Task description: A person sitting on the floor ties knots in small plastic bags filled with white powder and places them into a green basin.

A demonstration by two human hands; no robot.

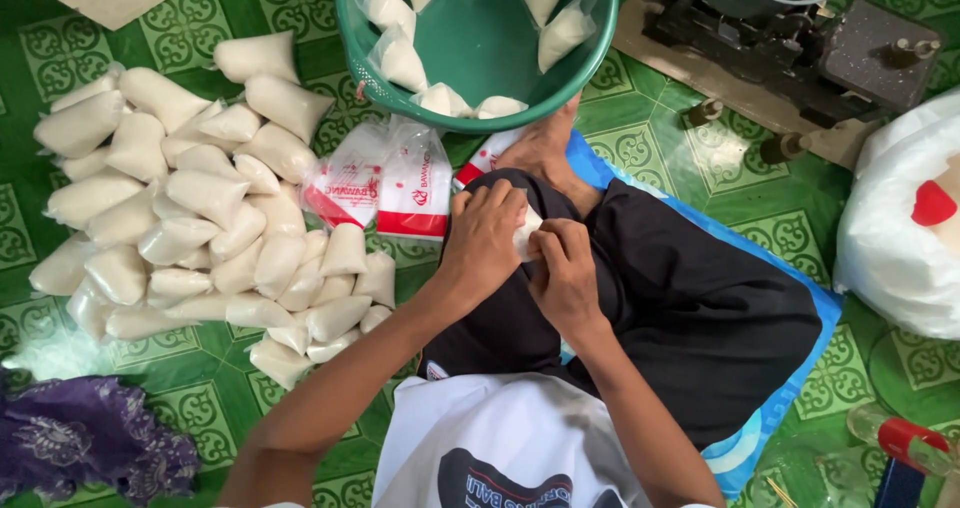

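Both hands, left [483, 240] and right [563, 273], closed on one pouch [527, 230] (tying step); next needed a tight knot.

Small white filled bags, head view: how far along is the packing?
Done: a large pile of small white filled plastic bags lies on the green patterned floor. In hand: left hand and right hand together hold one small white bag over the knee. Left: about nine similar bags sit in the green plastic basin; whether those are finished cannot be told.
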